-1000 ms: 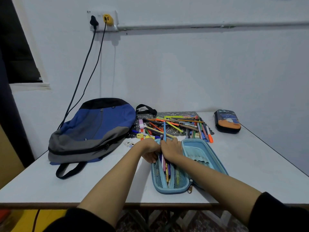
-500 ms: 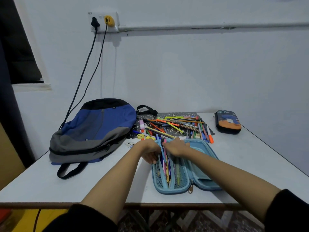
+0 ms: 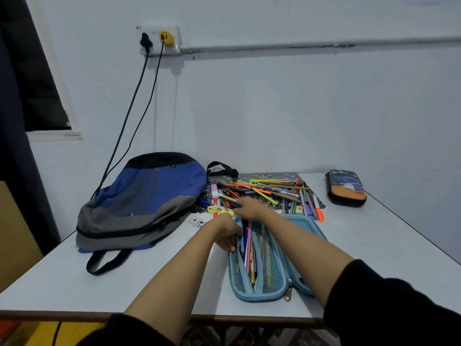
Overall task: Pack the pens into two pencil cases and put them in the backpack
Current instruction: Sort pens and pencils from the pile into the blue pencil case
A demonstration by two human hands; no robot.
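White table [image 3: 374, 258] against a bare pale wall: a person sorts pens into the first of two cases. The left hand [image 3: 225, 233] grips the open blue case [image 3: 259, 297] at its far left rim, fingers [image 3: 228, 245] curled over the edge, seemingly to hold the mesh pocket agape and stop the case sliding. Several packed pens [image 3: 248, 243] lie in the pocket just right of those fingers. The right hand [image 3: 250, 208] crosses above the case's far end and reaches into the near-left edge of the loose pens [image 3: 272, 191] heaped on a dark mat [image 3: 264, 176]. A dark pen [image 3: 228, 200] juts left from under its fingertips and is likely the next pick, but the back of the hand hides whether the fingers have closed on it. Most of the heap lies beyond and to the right of those fingertips. The second case [image 3: 345, 188], dark and orange, sits zipped well apart to the right of both hands. The backpack [image 3: 142, 203] lies flat to the left of the left fingers, apparently zipped and waiting for both cases.
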